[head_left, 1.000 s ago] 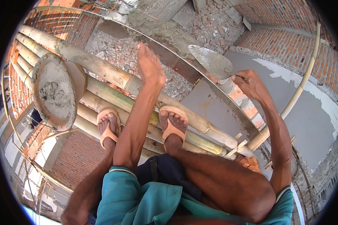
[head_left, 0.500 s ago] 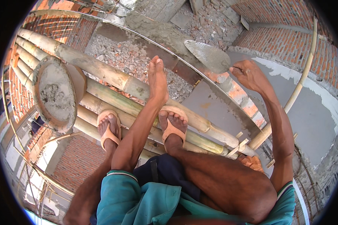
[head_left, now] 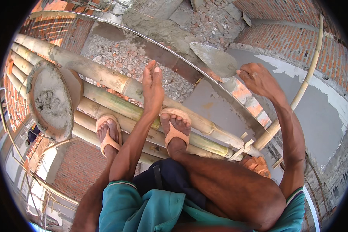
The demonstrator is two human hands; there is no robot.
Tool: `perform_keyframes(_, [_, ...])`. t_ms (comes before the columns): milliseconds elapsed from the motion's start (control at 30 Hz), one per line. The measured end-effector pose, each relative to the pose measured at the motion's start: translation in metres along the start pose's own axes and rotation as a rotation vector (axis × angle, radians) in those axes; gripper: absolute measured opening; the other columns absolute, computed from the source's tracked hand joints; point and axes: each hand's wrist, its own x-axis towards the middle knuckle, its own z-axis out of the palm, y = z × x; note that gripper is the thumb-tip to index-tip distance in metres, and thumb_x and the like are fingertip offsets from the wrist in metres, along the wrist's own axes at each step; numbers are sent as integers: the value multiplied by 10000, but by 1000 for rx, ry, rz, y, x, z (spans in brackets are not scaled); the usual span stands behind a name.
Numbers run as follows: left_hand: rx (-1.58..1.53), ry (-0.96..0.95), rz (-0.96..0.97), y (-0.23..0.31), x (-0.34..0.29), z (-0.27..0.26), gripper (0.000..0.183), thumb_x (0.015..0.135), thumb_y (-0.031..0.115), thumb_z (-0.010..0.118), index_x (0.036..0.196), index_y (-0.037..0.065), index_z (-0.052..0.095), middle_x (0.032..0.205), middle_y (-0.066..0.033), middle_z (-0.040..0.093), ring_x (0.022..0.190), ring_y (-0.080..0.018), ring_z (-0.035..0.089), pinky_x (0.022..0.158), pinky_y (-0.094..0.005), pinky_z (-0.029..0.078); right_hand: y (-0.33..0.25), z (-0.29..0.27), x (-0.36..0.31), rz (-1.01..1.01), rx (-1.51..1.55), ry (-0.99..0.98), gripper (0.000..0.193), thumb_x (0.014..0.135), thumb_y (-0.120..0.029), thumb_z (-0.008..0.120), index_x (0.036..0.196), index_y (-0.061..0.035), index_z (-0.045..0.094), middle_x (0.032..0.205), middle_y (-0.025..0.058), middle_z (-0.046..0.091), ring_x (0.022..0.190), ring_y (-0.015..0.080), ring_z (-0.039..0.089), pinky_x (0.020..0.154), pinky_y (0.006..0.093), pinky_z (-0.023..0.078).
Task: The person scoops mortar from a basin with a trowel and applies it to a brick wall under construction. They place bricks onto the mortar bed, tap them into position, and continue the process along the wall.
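Note:
My right hand [head_left: 258,79] is closed on the handle end of a pointed trowel [head_left: 214,60]. The trowel's grey, mortar-smeared blade reaches left over a wall top coated with wet mortar [head_left: 158,33]; whether it touches the mortar I cannot tell. Empty and with fingers stretched out, my left hand [head_left: 153,89] hovers above the bamboo poles, near the long straight metal-like edge [head_left: 162,45] that runs along the wall. To the left, a round clay-coloured tub [head_left: 75,87] holds grey wet mortar [head_left: 50,100].
My sandalled feet [head_left: 176,129] stand on several bamboo poles [head_left: 104,75] laid side by side. Broken brick rubble [head_left: 120,54] lies below, beyond the poles. A slanting bamboo pole [head_left: 309,77] crosses at right, near a brick wall [head_left: 286,42]. Orange bricks [head_left: 257,165] sit by my knee.
My left hand has shifted slightly left and its fingers have spread a little. The right hand and trowel stay almost in place. The whole view has shifted slightly.

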Motion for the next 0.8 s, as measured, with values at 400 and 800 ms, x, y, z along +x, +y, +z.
perform_keyframes(400, [201, -72, 45, -7, 0, -11, 490, 1120, 279, 481, 1495, -35, 471, 1477, -224, 532, 1346, -278, 523, 1134, -403, 397, -12, -6, -1, 334, 810, -214, 475, 1114, -419, 499, 1005, 21, 640, 666, 26, 563, 512, 120, 589, 434, 285, 489])
perform_keyframes(800, [357, -257, 161, 22, -23, -24, 538, 1116, 320, 484, 1497, -60, 461, 1499, -291, 531, 1405, -384, 518, 1162, -465, 404, -2, -38, 15, 280, 406, -376, 431, 1099, -410, 493, 993, -15, 628, 697, 45, 577, 512, 141, 577, 462, 338, 478])
